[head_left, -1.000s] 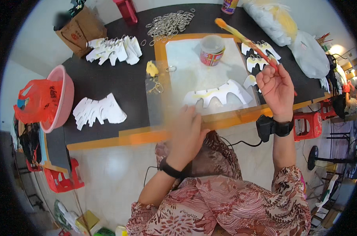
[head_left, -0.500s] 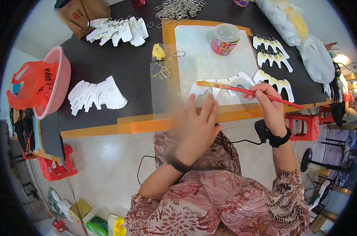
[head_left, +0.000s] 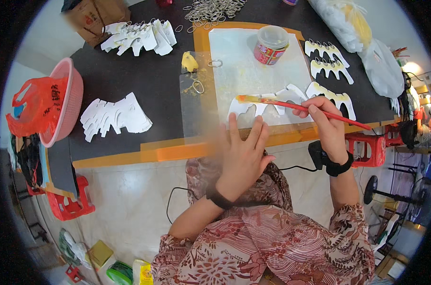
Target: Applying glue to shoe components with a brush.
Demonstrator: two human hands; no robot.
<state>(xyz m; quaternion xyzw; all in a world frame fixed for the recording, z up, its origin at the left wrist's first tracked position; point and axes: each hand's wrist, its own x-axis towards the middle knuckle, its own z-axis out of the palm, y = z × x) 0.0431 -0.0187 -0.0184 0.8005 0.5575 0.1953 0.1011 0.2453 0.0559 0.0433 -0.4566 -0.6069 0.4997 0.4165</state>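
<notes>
In my right hand [head_left: 324, 121] is a red-handled paintbrush [head_left: 296, 105], slanting left, its yellow-coated bristles on the upper left part of a white cut-out piece [head_left: 268, 110] with scalloped lower edges. That piece lies on a pale sheet [head_left: 234, 52] taped to the black table. My left hand [head_left: 244, 154] is spread, fingertips at the piece's lower edge; its left side is blurred. Beyond the brush stands a clear open tub [head_left: 271, 45] with a pink label. Left of the sheet are a yellow lump [head_left: 189, 61] and loose metal rings [head_left: 198, 86].
Stacked white cut-outs [head_left: 116, 115] lie at left, near a pink basket [head_left: 68, 102] with a red bag. More cut-outs with rings [head_left: 139, 37] lie behind, beside a pile of metal rings [head_left: 215, 10]. Yellow-smeared cut-outs [head_left: 330, 69] and plastic bags [head_left: 381, 71] are at right.
The brush bristles stay at the piece's left end with only a slight shift. My left fingers have spread a little more along its lower edge. The whole view has shifted slightly.
</notes>
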